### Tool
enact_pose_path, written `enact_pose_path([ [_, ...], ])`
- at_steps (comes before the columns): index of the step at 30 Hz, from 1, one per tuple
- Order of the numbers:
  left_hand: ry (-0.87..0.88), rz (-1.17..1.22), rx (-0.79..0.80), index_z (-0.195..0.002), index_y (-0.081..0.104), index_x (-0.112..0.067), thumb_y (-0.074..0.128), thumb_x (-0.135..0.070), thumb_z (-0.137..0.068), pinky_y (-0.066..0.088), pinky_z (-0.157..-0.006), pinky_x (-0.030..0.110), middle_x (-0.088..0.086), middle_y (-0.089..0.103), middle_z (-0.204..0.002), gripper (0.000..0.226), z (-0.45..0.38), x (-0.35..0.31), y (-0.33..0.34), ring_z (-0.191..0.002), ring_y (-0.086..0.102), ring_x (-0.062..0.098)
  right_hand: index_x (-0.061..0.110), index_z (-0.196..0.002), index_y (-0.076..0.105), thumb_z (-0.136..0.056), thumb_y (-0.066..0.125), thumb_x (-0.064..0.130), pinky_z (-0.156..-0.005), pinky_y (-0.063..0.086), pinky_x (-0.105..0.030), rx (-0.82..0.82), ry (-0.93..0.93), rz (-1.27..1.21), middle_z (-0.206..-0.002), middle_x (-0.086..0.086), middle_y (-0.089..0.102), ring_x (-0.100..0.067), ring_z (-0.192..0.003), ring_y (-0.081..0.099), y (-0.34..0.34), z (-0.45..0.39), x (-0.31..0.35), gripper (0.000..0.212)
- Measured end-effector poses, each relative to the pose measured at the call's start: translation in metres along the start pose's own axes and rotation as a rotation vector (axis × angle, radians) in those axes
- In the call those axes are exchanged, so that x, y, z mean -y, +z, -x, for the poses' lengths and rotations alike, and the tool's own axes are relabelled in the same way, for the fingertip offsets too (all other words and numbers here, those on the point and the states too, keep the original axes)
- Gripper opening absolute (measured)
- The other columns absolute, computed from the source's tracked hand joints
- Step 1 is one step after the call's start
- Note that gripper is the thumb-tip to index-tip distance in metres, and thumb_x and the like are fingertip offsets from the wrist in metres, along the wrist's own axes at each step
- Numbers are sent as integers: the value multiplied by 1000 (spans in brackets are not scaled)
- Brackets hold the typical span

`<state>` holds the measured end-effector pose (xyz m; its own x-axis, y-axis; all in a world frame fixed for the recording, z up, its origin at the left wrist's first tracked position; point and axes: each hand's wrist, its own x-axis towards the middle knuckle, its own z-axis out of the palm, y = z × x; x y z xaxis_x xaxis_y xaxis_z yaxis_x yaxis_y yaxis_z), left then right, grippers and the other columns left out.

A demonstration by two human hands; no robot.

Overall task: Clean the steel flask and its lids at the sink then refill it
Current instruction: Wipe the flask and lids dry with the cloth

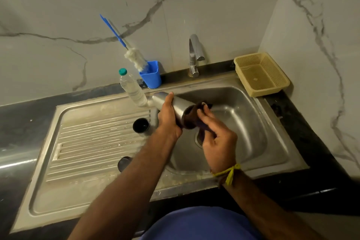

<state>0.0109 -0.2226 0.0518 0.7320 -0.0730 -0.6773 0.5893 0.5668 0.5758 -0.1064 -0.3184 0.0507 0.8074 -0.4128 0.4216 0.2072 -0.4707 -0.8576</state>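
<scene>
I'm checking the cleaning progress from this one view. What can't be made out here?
- Head view: the steel flask mouth, covered by the dark cloth and right hand.
- The lid on the drainboard, partly behind the left hand's forearm.
- Sink drain, behind the right hand.

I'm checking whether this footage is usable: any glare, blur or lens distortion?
Head view: wide-angle bending curves the counter edge; dim, warm light; soft glare on the steel flask and sink; the right hand and dark cloth look slightly motion-blurred.
</scene>
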Motion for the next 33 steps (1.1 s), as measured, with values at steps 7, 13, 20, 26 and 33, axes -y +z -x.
enact_pose_path([
  [7,372,-648,349,-134,54,-20,87,-37,-74,62,-83,40,12,68,-122,71,43,16,-21,-107,71,26,36,-101,71,-92,65,2,-84,56,-27,46,543,-326,-100,10,74,-12,-101,69,-25,-43,-4,36],
  [13,573,-965,532,-145,42,-24,91,-25,-66,56,-92,32,1,62,-129,92,53,16,-58,-117,63,16,23,-107,72,-94,62,4,-83,58,-38,24,636,-445,-100,1,75,-20,-99,71,-13,-62,1,26],
  [20,743,-1162,436,-135,38,-48,81,-49,-60,47,-85,9,-18,59,-124,87,67,-19,-82,-110,60,-4,20,-107,70,-94,59,1,-82,60,-37,120,719,-678,-97,0,77,-18,-92,72,-22,-56,7,25],
  [26,850,-1463,441,-143,36,-37,73,-57,-57,39,-77,1,-29,52,-112,95,75,-38,-92,-101,53,-17,21,-105,70,-96,57,2,-90,56,-42,305,697,-526,-99,-1,75,-21,-98,70,-20,-75,8,26],
  [33,836,-1798,502,-148,28,-44,82,-54,-62,54,-80,27,-14,59,-122,101,80,-57,-104,-97,61,5,12,-119,66,-95,54,-2,-87,56,-30,649,598,-389,-115,-7,70,-20,-109,66,-41,-109,18,30],
])
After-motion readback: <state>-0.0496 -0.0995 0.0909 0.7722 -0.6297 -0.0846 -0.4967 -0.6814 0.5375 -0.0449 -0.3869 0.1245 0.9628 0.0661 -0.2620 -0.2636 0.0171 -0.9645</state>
